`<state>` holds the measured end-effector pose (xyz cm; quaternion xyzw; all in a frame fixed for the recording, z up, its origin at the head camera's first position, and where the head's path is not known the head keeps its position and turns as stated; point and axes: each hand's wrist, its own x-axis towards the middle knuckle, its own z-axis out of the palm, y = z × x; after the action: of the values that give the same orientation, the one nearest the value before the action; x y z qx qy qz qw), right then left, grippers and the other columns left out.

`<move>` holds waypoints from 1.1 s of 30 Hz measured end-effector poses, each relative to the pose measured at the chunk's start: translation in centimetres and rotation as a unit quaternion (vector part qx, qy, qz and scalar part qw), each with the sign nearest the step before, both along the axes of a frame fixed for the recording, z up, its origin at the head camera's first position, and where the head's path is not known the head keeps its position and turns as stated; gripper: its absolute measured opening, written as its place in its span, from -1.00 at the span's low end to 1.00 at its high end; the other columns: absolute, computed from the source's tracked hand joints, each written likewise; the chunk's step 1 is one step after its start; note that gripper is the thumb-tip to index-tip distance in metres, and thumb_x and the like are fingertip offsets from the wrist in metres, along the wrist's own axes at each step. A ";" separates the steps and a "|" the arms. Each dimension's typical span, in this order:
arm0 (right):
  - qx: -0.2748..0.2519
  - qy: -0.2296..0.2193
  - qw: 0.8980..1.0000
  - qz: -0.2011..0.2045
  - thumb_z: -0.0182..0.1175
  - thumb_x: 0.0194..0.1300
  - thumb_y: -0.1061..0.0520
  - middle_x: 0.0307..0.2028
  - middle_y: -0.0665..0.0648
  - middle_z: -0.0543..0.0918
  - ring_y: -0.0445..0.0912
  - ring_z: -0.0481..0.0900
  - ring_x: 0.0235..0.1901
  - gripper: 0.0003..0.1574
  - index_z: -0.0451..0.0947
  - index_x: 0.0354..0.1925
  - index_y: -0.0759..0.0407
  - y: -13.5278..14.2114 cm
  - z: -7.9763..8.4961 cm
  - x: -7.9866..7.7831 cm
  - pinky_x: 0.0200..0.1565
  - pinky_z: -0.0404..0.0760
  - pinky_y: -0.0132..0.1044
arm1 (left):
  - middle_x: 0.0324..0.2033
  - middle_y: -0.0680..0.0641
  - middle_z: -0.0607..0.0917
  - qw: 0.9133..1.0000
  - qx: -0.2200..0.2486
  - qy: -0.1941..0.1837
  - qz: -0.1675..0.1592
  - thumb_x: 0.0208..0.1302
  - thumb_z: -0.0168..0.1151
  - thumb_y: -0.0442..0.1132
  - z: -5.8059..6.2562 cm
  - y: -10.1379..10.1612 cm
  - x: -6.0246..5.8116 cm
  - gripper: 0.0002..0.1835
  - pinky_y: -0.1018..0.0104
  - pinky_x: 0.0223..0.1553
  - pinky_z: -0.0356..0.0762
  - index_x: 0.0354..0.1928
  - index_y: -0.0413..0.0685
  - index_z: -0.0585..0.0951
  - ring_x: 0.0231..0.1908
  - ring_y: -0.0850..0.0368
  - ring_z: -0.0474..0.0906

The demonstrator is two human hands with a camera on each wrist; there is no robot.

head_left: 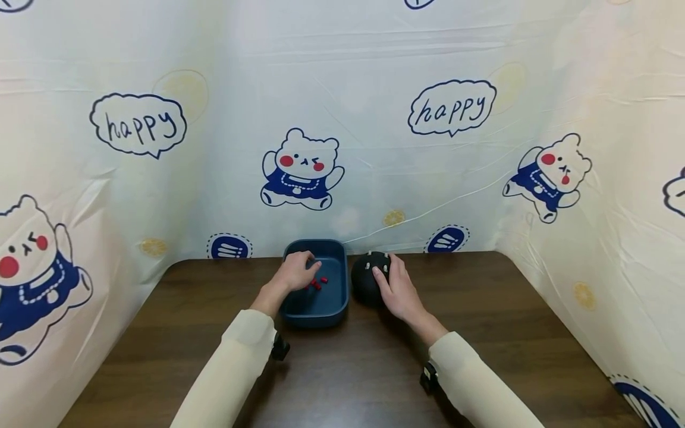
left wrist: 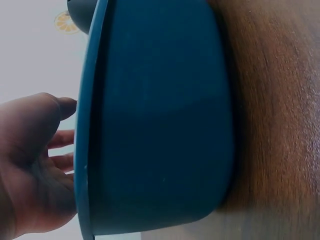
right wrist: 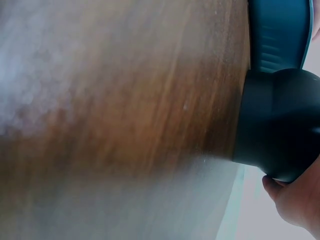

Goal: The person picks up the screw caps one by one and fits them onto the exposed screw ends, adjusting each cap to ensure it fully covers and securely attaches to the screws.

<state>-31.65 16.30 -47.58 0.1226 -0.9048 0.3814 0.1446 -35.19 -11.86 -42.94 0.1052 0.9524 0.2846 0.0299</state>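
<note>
In the head view my left hand (head_left: 295, 272) is inside the blue tray (head_left: 333, 312), over its left part. Its fingers bend down loosely, with the thumb apart from them. Several small red cylindrical pieces (head_left: 317, 285) lie on the tray floor beside it. The left wrist view shows the hand (left wrist: 32, 165) behind the tray rim (left wrist: 82, 150), which hides the fingertips. My right hand (head_left: 401, 291) grips a black rounded object (head_left: 366, 279) from its right side, thumb on top. Small whitish pieces (head_left: 368, 266) show on its top. In the right wrist view its base (right wrist: 255, 120) stands on the table.
The dark wooden table (head_left: 332, 380) extends in front of the tray and to both sides. A pale printed cloth (head_left: 364, 148) hangs behind the table and along its sides. The black object stands close to the tray's right wall. Each forearm wears a small black device (head_left: 279, 346).
</note>
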 end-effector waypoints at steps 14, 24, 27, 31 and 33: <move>-0.007 0.012 1.000 0.001 -0.11 0.62 -0.24 0.44 0.36 0.24 0.24 0.28 0.40 -0.16 0.07 0.52 0.31 -0.3 0.0 0.2 0.37 0.31 0.20 | 0.07 -0.26 0.62 0.998 -0.020 -0.056 0.012 0.57 0.07 0.00 -0.7 0.2 -0.6 -0.48 0.00 0.06 0.63 0.29 -0.30 0.50 -0.11 -0.06 0.57; -0.003 0.007 1.000 0.000 -0.12 0.62 -0.26 0.45 0.35 0.22 0.22 0.26 0.42 -0.14 0.06 0.52 0.31 -0.1 -0.3 0.0 0.39 0.31 0.18 | -0.04 -0.27 0.63 0.992 -0.075 -0.095 0.038 0.58 0.06 -0.02 -0.9 0.7 -0.5 -0.45 0.12 -0.14 0.59 0.31 -0.37 0.46 -0.19 -0.06 0.58; -0.001 0.006 1.000 -0.001 -0.13 0.62 -0.26 0.45 0.33 0.22 0.21 0.26 0.42 -0.16 0.06 0.52 0.27 -0.1 -0.3 -0.1 0.39 0.31 0.17 | 0.10 -0.31 0.58 0.990 -0.089 -0.096 0.048 0.57 0.06 -0.03 -0.8 0.9 -0.3 -0.42 0.10 -0.11 0.57 0.36 -0.39 0.41 -0.15 -0.08 0.57; -0.004 0.010 1.000 -0.001 -0.12 0.62 -0.26 0.44 0.33 0.24 0.21 0.27 0.41 -0.17 0.06 0.52 0.25 0.0 -0.3 -0.1 0.38 0.32 0.18 | 0.09 -0.33 0.58 0.989 -0.100 -0.093 0.059 0.57 0.08 -0.05 -0.7 1.3 -0.1 -0.41 0.13 -0.18 0.56 0.38 -0.41 0.39 -0.21 -0.07 0.58; -0.004 0.012 1.000 0.000 -0.12 0.62 -0.26 0.44 0.34 0.24 0.21 0.28 0.40 -0.17 0.06 0.52 0.25 0.0 -0.2 -0.1 0.38 0.32 0.18 | 0.04 -0.33 0.59 0.988 -0.103 -0.090 0.065 0.56 0.09 -0.06 -0.6 1.4 -0.1 -0.40 0.16 -0.23 0.55 0.38 -0.42 0.38 -0.25 -0.06 0.58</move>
<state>-31.75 16.31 -47.78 0.1264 -0.9014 0.3836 0.1560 -35.25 -10.43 -43.54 0.0129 0.9749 0.1943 0.1080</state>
